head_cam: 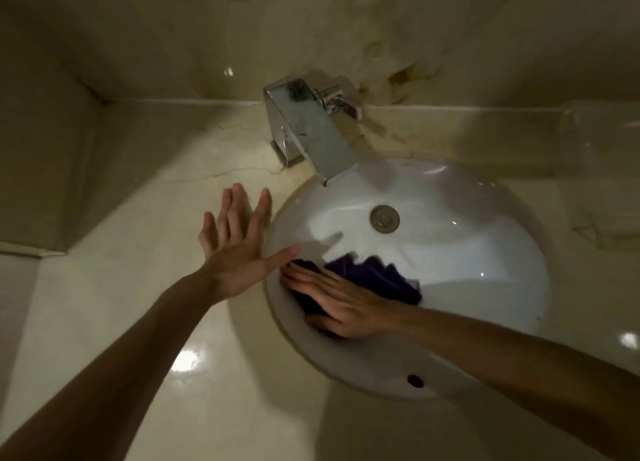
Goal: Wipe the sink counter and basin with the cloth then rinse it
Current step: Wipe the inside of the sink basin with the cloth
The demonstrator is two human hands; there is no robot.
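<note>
A dark purple cloth (377, 277) lies crumpled against the left inner wall of the white oval basin (485, 252). My right hand (339, 304) lies flat on the cloth with fingers stretched out, pressing it to the basin wall. My left hand (239, 245) hovers over the beige marble counter (121, 304) at the basin's left rim, fingers spread, thumb reaching toward the cloth, holding nothing. The chrome faucet (311, 131) juts over the basin's back edge; no water runs from it. The metal drain plug (384, 218) sits in the basin's floor.
A beige marble backsplash (450, 128) runs behind the faucet, and a wall corner closes off the counter at the left. An overflow hole (415, 380) shows in the basin's near wall. A clear plastic object (602, 128), blurred, stands at the back right.
</note>
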